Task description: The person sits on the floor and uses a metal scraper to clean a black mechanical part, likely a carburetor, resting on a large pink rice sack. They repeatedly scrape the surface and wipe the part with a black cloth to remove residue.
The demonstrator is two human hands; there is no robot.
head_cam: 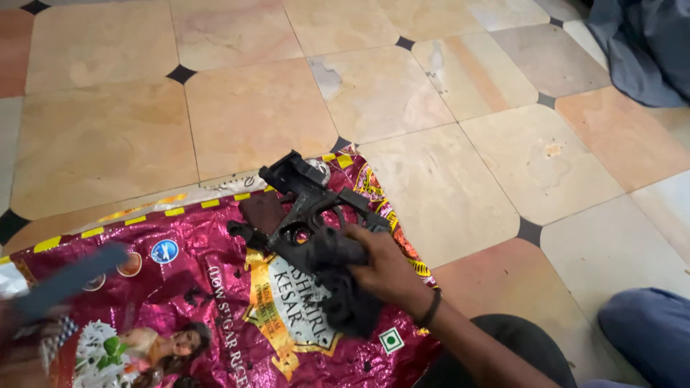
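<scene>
Black, grimy machine part [305,208] lies on a magenta foil sack [208,287] spread over the tiled floor [445,108], the right hand [384,269] pressing a dark rag [345,287] against its near end. It looks like a wiping step; turning the part would expose uncleaned faces. The left hand [14,323], blurred at the frame's edge, seems to grasp a dark flat tool [68,280].

A flattened magenta sack [194,287], yellow-edged, lies on the floor [460,108].
</scene>
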